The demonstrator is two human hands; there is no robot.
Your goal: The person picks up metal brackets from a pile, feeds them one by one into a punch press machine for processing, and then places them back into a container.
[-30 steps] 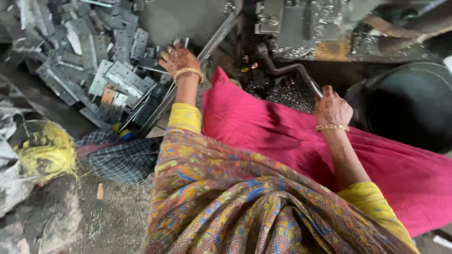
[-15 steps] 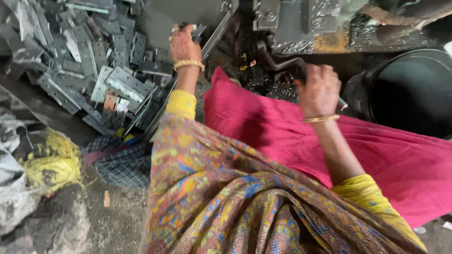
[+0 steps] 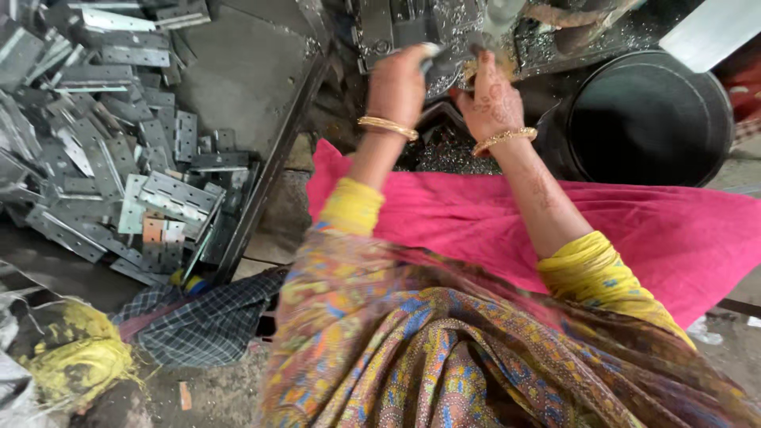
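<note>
Hands brought together at the machine bed, a small metal piece pinched in the left.

Nearest, the pink cloth (image 3: 634, 230) is spread across the lap; beyond it the left hand (image 3: 396, 87) is closed on a small pale metal piece (image 3: 430, 52), seemingly a hinge plate, held just left of the machine bed (image 3: 444, 24). The right hand (image 3: 493, 99) is curled beside it; whether anything is gripped cannot be told. The piece is judged stiff, light, sharp-edged and perhaps oily, best pinched across its flat faces. Grey punched hinge plates (image 3: 170, 198) are heaped well left of the bed; a black tub (image 3: 650, 119) stands to its right.
</note>
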